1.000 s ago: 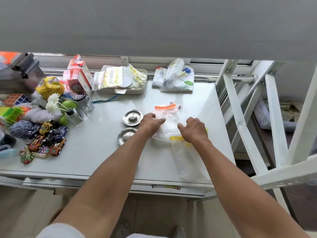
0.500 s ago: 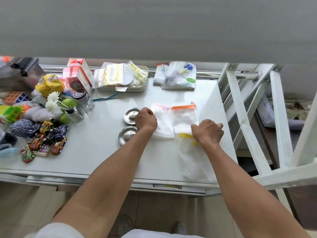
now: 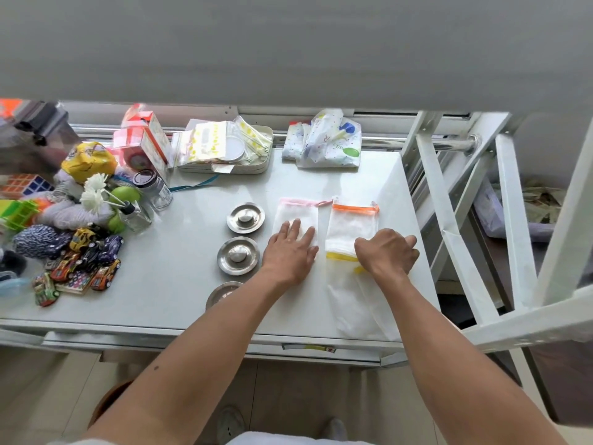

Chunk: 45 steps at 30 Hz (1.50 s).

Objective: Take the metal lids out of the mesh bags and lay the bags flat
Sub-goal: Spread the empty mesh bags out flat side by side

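Three bags are lying flat on the table: a pink-trimmed bag, an orange-trimmed bag to its right, and a yellow-trimmed bag nearer. The left hand is pressing flat and open on the pink one; the right hand is resting curled, grasping nothing clearly. Three lids are sitting to the left.
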Tool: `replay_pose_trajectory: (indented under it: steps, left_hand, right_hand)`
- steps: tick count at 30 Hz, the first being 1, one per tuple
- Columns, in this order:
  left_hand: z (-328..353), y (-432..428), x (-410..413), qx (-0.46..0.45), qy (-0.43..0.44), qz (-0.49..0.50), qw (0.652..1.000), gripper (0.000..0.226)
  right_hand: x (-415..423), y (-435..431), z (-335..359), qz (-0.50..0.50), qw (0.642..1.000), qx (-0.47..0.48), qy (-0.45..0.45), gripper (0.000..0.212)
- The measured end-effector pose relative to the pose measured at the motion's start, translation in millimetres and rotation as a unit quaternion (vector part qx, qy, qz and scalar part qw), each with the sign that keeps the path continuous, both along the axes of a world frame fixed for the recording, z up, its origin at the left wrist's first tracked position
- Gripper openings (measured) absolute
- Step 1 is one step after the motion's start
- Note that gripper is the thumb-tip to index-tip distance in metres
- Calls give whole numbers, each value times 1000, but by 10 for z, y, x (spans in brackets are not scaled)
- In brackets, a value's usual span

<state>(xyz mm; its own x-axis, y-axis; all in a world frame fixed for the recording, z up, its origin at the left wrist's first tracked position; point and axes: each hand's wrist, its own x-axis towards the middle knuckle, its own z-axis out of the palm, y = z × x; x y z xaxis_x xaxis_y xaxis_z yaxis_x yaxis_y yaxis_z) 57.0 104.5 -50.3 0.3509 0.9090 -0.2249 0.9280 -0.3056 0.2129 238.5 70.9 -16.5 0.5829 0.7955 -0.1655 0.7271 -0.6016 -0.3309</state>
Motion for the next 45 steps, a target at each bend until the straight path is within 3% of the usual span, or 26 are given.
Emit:
replay_pose_trajectory:
  steps: [7,12,18,22,28,31,33,37,41,45]
  left_hand:
    - [22,52,76,-44,-10,51,998,58]
    - [-64,-85,-49,77,-60,2,995,56]
    - [25,-332,38,157,-103,-50,981,54]
    - [110,-487,327,92,-93,14,991,45]
    - [175,-574,380,-5,-253,124,959,9]
    - [263,-526,231,-65,-294,176,937,16]
    - [316,-476,68,-101,-273,211,933,25]
    - [379,-404,-218,-98,-170,188,962,32]
    - [437,-435,-271,-19,-62,120,991,37]
    - [376,-455,-206,124,19,70,990,28]
  right_hand:
    - [-49,1,-43,27,999,-2,-22,25]
    - [0,16,-73,24,999,8,-30,25]
    - [64,1,-81,7,997,53,46,35]
    - [105,-47,-69,-21,994,79,76,40]
    - [189,-151,-110,26,996,56,71,43]
    - [217,-172,-166,42,996,46,66,41]
    - [224,-184,-194,46,996,45,62,39]
    - [146,-211,-195,29,996,85,31,43]
    - [-128,-205,-166,141,977,158,-23,42]
    - [-400,-178,-156,255,962,86,-52,45]
